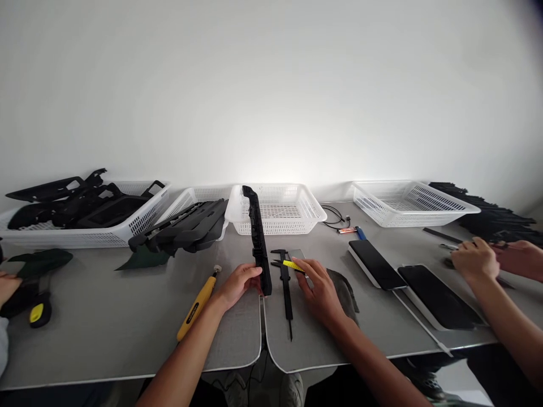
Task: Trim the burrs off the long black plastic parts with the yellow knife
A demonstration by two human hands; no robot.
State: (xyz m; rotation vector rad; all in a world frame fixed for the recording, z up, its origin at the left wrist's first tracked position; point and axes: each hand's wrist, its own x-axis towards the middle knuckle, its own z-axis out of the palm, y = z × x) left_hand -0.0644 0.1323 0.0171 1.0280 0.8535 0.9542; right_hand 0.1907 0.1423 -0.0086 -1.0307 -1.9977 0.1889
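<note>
A long black plastic part (259, 243) stands nearly upright, held near its lower end by my left hand (240, 285), whose fingers are closed on it. My right hand (318, 285) grips a small yellow knife (293, 265) with its tip pointing left toward the part, a short gap away. Beneath the knife a black caliper (287, 299) lies on the table. Left of my left forearm rests a yellow pen-like tool (198, 305). A dark grey cloth (345, 291) lies partly behind my right hand.
White baskets (275, 226) (407, 217) stand along the wall; black parts (190, 226) fill those at the left. Two black-screened devices (377, 264) (439, 294) and a cable lie right. Other people's hands (475, 259) (7, 285) work at both sides. A gap splits the tables.
</note>
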